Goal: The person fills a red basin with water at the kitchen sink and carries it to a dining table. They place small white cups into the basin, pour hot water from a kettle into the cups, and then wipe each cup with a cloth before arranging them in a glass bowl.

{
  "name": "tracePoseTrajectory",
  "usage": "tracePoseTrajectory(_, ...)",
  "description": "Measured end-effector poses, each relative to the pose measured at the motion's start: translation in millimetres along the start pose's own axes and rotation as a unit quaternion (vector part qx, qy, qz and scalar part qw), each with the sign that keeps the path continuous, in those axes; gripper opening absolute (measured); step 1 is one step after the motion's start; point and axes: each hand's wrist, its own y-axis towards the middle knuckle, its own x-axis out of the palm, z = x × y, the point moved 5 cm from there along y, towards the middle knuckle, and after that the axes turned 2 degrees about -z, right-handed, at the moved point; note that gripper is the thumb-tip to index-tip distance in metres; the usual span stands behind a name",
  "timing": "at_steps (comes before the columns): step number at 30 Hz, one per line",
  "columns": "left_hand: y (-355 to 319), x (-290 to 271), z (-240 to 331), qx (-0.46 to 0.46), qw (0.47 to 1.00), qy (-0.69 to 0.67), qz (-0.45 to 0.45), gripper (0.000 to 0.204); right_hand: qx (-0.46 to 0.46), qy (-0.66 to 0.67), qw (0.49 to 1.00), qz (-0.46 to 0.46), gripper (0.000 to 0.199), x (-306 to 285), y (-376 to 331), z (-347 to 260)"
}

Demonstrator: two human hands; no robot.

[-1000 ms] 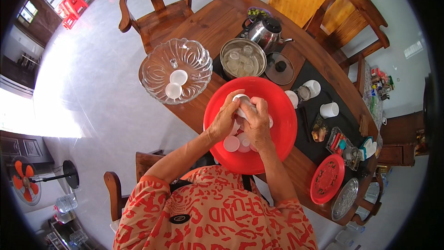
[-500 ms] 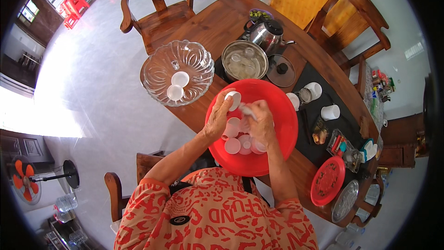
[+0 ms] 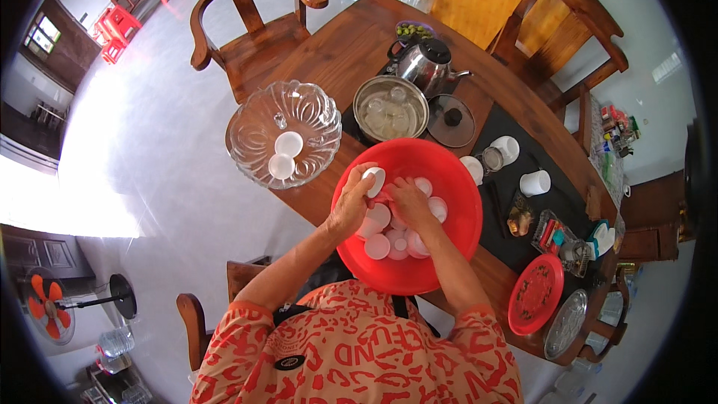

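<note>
A small white cup (image 3: pixel 374 180) sits pinched in the left hand (image 3: pixel 351 206), its fingers closed around the rim, raised just above the red basin (image 3: pixel 449 172) where more white cups (image 3: pixel 389 236) lie heaped together. The right hand (image 3: pixel 407 200) reaches down among that heap, fingers curled on the cups beneath it; whether they clasp one cup or merely rest on several, I cannot tell. To handle this well, the lifted cup wants a firm hold by rim and wall, since glazed ware is likely slippery, and the hand in the pile should move gently so the cups do not knock. The cups look smooth, round and handleless; the basin is glossy plastic, wide and shallow-walled. It rests on the dark wooden counter (image 3: pixel 336 60), polished and rounded at the edge. To the left stands a cut-glass bowl (image 3: pixel 314 116) with scalloped rim, holding two white cups (image 3: pixel 284 155). Beyond the basin are a steel pot (image 3: pixel 390 108) of clear glasses, a glass lid (image 3: pixel 451 121) and a steel kettle (image 3: pixel 422 63).
</note>
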Motion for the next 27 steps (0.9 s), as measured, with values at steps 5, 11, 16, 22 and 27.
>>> tracePoseTrajectory(5,3,1,-15,-0.008,0.998,0.035,0.046,0.038,-0.002,0.311,0.934,0.174,0.035,-71,-33,-37)
tracePoseTrajectory(11,13,40,-31,-0.098,0.915,-0.374,-0.119,0.037,-0.104,0.267,0.902,0.323,0.048,-72,-36,-68)
tracePoseTrajectory(16,-4,64,2,-0.029,0.985,-0.141,-0.098,0.032,-0.073,0.201,0.901,0.377,0.044,-77,-31,-47)
tracePoseTrajectory(22,-3,58,-6,0.021,0.998,0.042,-0.039,0.036,-0.019,0.151,0.919,0.363,0.037,-71,-39,-40)
tracePoseTrajectory(27,-5,54,-16,0.049,0.994,0.084,-0.046,0.034,0.066,0.143,0.938,0.309,0.03,-63,-48,-33)
